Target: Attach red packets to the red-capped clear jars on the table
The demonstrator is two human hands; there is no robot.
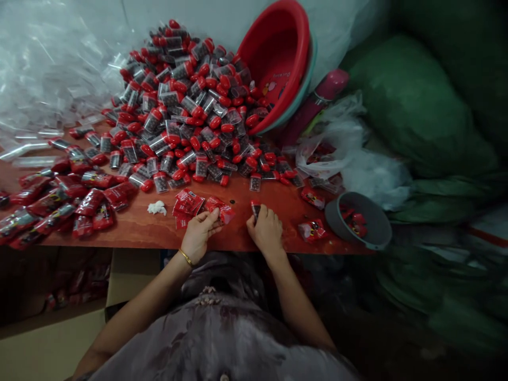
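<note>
Red wrapper [227, 212]: you're pinching it w/ L hand [203, 232]; R hand [267, 229] is gripping tube [256, 209] rt of wrapper, long axis pointing away.

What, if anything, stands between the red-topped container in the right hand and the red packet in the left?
Nothing visible does. Between the red-topped container in the right hand and the red packet in the left hand there is only tabletop. The pile of containers lies beyond both hands.
</note>
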